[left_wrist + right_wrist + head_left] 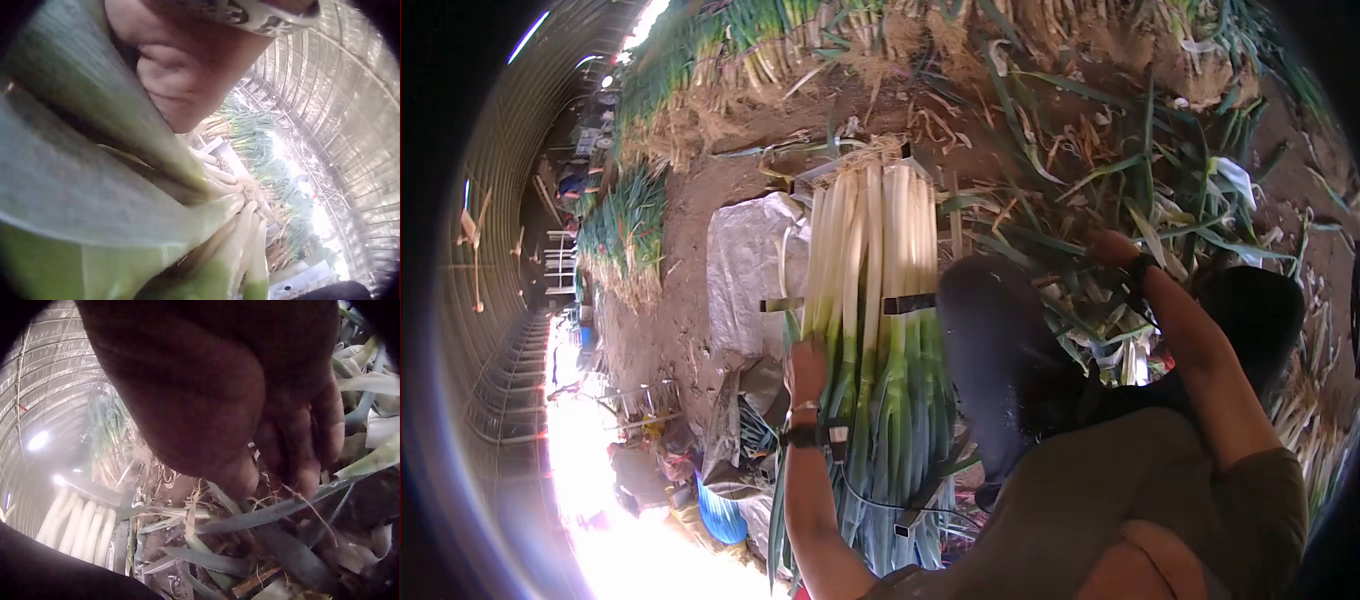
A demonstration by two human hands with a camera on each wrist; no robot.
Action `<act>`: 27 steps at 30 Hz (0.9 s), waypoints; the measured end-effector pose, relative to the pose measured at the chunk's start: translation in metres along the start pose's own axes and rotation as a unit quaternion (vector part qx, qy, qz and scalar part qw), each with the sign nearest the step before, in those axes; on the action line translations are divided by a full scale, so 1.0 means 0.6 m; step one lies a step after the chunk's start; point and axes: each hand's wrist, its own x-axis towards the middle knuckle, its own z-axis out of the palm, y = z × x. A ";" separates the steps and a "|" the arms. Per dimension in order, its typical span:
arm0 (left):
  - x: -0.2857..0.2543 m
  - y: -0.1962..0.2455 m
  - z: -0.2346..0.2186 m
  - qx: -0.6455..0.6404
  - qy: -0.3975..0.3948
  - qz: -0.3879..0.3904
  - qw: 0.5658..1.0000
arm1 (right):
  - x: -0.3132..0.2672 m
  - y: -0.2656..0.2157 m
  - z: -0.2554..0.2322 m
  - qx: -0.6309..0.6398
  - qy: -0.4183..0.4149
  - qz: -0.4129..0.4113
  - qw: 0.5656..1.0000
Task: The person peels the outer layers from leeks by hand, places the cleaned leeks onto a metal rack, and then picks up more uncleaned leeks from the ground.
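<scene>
A bundle of long green onions [870,260] lies in a metal frame [910,303], white stalks and roots at the far end, green leaves toward the person. At the bundle's left side, my left hand [808,370] rests against the stalks where white turns to green. Its heel [181,81] shows beside the broad leaves in the left wrist view, while its fingers are hidden. Off to the right, my right hand [1112,250] hangs low over loose onion leaves [250,562]. The fingers [303,469] droop loosely bent, a thin root strand close by the tips, nothing gripped.
Rows of piled green onions [750,50] line the back, with another heap [625,225] at the left. Beside the frame lies a whitish plastic sheet [745,270]. Trimmed leaves litter the soil right of the person's knee [995,340]. A ribbed tunnel wall [500,300] curves along the left.
</scene>
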 end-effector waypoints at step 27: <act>0.048 0.180 -0.209 0.040 -0.084 -0.054 0.994 | -0.150 0.244 -0.054 0.100 0.147 0.196 0.964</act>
